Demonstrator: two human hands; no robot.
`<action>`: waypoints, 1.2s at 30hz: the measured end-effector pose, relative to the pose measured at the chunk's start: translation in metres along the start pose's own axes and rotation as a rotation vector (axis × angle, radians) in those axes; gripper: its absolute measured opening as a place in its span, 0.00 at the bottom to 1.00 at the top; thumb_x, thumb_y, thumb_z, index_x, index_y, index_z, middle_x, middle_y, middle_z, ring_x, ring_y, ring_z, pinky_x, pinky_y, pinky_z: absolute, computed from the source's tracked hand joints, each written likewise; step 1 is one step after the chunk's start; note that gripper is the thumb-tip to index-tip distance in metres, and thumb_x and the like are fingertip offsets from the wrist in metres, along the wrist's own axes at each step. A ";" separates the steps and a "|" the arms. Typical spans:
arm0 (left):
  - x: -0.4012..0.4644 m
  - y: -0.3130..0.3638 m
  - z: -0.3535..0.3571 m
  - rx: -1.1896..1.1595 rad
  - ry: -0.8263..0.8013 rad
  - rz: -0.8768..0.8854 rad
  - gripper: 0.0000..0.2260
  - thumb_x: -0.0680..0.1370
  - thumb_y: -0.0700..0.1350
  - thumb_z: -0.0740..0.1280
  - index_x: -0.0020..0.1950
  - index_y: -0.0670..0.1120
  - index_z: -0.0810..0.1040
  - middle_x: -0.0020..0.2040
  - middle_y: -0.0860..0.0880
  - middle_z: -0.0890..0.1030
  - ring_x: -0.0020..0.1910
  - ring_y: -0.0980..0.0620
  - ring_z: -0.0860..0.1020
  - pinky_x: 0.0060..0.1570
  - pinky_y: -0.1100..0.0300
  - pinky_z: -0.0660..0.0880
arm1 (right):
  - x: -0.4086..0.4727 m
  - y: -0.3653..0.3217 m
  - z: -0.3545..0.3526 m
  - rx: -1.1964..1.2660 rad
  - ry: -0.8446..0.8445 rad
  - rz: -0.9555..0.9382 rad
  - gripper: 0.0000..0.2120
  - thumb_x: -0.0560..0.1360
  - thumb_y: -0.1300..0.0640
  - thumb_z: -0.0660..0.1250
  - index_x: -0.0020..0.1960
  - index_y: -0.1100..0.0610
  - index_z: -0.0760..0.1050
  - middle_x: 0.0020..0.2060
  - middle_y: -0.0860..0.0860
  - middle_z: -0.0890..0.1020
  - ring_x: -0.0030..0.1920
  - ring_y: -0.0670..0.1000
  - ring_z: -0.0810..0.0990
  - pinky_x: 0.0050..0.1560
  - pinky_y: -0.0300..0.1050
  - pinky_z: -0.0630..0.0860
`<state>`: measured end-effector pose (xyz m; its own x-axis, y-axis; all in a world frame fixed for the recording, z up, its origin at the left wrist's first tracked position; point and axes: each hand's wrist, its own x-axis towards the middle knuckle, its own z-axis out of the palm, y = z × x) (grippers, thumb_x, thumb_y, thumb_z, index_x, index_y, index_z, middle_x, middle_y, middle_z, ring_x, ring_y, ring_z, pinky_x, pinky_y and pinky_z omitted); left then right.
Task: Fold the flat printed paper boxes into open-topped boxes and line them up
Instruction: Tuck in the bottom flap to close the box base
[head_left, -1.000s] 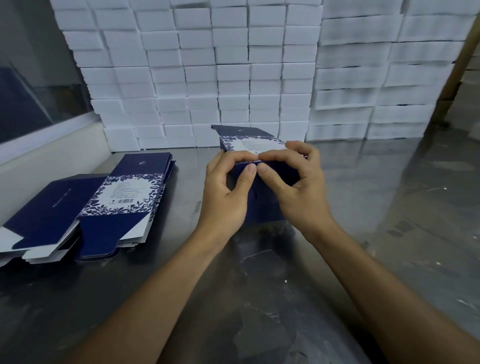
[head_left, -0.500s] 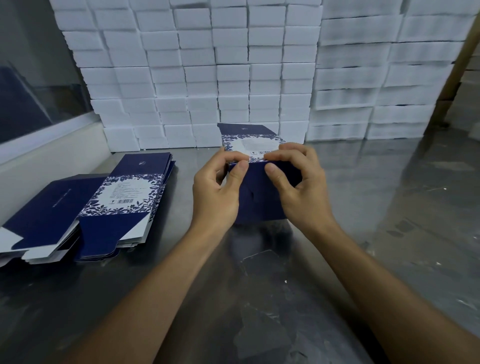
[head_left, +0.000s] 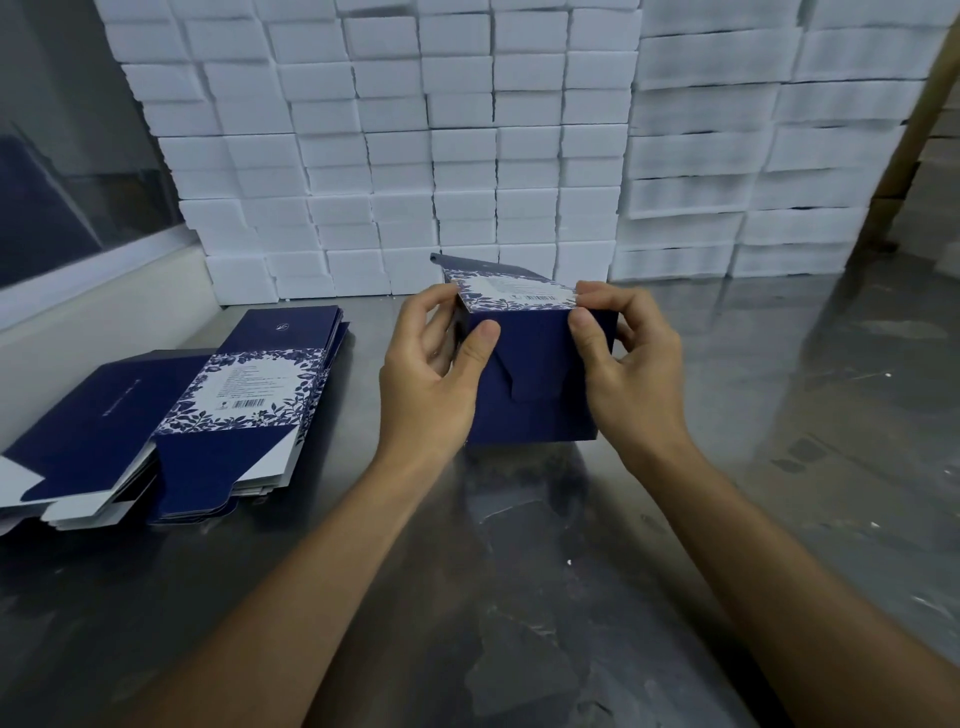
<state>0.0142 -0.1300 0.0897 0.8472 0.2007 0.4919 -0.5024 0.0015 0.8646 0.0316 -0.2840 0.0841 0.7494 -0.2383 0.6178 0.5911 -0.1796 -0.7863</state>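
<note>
Currently: wall of white foam blocks (head_left: 467, 156) stacked high, well beyond the fingers, spanning the back of the scene. Below it, grey metal counter (head_left: 571, 597), scuffed and reflective, running under both forearms.

Left of the left hand, well apart: two stacks of flat printed boxes on the counter. Nearer stack (head_left: 249, 405) shows a navy panel, a white label panel with floral border and barcode, navy flaps toward the camera. Farther-left stack (head_left: 78, 441) is mostly plain navy, with white flap undersides at its edge.

Between the hands: one navy box (head_left: 535, 379), partly erected, resting on the counter. Navy face with interlocked tab flaps points at the camera. Floral label panel faces up, tilted. A navy flap sticks out behind it, toward the foam.

Left hand (head_left: 431, 384) grips the box's left edge: thumb pressed on the near navy face by the top corner, fingers (head_left: 431, 306) curled round the side. Right hand (head_left: 634, 374) mirrors it on the right edge: thumb on the near face, fingers curled over the top right corner at the label panel.
</note>
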 end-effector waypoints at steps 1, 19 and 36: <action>0.000 -0.001 0.000 0.004 0.004 -0.007 0.14 0.77 0.39 0.72 0.61 0.48 0.75 0.61 0.52 0.81 0.62 0.64 0.77 0.67 0.52 0.73 | 0.000 0.000 0.000 0.002 0.009 0.011 0.07 0.79 0.62 0.68 0.49 0.50 0.76 0.55 0.45 0.81 0.51 0.34 0.78 0.49 0.27 0.72; 0.006 -0.008 -0.013 0.054 0.038 -0.019 0.33 0.69 0.31 0.77 0.72 0.44 0.72 0.65 0.52 0.79 0.62 0.59 0.79 0.62 0.57 0.77 | 0.001 -0.001 -0.010 0.121 -0.224 0.092 0.29 0.73 0.69 0.74 0.68 0.49 0.71 0.60 0.40 0.80 0.59 0.40 0.80 0.52 0.34 0.79; -0.001 -0.017 -0.010 0.303 0.196 0.243 0.29 0.66 0.39 0.81 0.64 0.51 0.77 0.53 0.66 0.79 0.57 0.66 0.79 0.52 0.71 0.77 | -0.009 0.003 0.005 0.108 -0.092 0.036 0.20 0.71 0.61 0.77 0.56 0.49 0.71 0.56 0.44 0.81 0.57 0.45 0.81 0.48 0.36 0.79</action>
<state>0.0203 -0.1206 0.0739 0.6468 0.3423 0.6816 -0.5850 -0.3507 0.7313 0.0280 -0.2780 0.0757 0.7917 -0.1536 0.5913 0.5886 -0.0679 -0.8056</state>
